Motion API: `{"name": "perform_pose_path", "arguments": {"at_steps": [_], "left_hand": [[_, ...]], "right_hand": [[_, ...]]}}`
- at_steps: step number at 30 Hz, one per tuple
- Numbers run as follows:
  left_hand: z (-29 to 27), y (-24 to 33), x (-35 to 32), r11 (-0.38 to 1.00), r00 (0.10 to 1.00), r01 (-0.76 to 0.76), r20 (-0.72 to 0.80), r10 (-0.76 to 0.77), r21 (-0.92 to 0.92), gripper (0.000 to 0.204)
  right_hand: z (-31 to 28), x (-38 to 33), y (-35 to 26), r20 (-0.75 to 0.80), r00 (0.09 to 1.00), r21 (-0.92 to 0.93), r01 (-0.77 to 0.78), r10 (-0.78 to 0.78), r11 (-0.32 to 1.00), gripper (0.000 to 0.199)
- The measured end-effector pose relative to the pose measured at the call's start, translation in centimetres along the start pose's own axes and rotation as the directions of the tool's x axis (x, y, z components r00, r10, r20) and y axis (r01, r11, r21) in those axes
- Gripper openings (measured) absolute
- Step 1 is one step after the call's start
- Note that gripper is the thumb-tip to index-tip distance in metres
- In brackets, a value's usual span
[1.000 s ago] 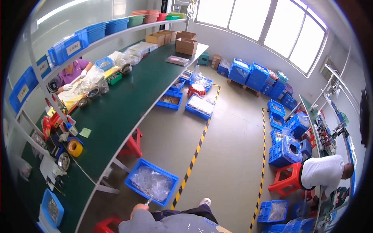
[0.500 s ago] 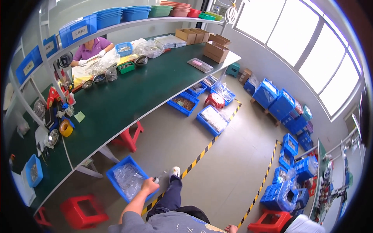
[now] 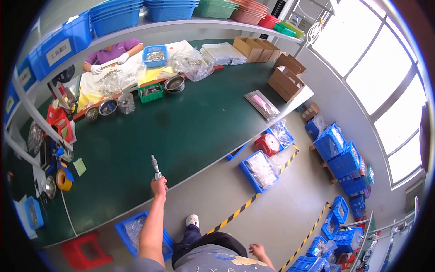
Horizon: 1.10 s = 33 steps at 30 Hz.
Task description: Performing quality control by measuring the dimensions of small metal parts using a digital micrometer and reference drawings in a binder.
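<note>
My left hand (image 3: 159, 187) is stretched out over the near edge of the green-topped workbench (image 3: 136, 140). Its fingers are closed round a silver micrometer (image 3: 156, 166), whose thimble end points away from me. The rest of the tool is hidden in the fist. Low beside my body hangs my right hand (image 3: 257, 250), loosely curled with nothing visible in it. Below my left forearm, a blue crate (image 3: 122, 233) with clear plastic bags stands on the floor, partly covered by the arm.
Across the bench a gloved person in purple (image 3: 111, 54) works among bagged metal parts. A red stool (image 3: 86, 251) stands at lower left, a blue crate (image 3: 259, 170) ahead on the floor. Yellow-black tape (image 3: 235, 214) marks the aisle. Blue bins line an overhead shelf (image 3: 190, 28).
My left hand has risen from above the floor crate to the bench edge with the micrometer. I have moved closer to the bench, and my right hand has come further into view.
</note>
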<state>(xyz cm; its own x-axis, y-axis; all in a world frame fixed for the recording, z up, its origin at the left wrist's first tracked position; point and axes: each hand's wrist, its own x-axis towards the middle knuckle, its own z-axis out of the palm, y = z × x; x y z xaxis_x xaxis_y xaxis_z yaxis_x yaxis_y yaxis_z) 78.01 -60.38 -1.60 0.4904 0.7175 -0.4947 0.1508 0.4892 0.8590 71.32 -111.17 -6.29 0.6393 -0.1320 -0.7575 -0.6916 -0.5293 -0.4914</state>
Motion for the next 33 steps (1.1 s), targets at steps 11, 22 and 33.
{"name": "perform_pose_path", "arguments": {"at_steps": [11, 22, 33], "left_hand": [[2.4, 2.9, 6.1, 0.336, 0.953, 0.252, 0.293, 0.077, -0.907, 0.023], [2.6, -0.9, 4.8, 0.258, 0.96, 0.089, 0.152, 0.235, -0.962, 0.026], [2.8, -0.5, 4.2, 0.343, 0.973, 0.097, 0.162, 0.166, -0.934, 0.032]], "right_hand": [[1.0, 16.2, -39.0, 0.219, 0.713, 0.0, 0.683, -0.666, 0.73, 0.012], [22.9, 23.5, -76.7, 0.49, 0.321, 0.068, 0.913, -0.81, 0.403, 0.031], [37.9, 27.0, -86.9, 0.727, 0.669, -0.196, 0.42, -0.156, 0.886, 0.046]]}}
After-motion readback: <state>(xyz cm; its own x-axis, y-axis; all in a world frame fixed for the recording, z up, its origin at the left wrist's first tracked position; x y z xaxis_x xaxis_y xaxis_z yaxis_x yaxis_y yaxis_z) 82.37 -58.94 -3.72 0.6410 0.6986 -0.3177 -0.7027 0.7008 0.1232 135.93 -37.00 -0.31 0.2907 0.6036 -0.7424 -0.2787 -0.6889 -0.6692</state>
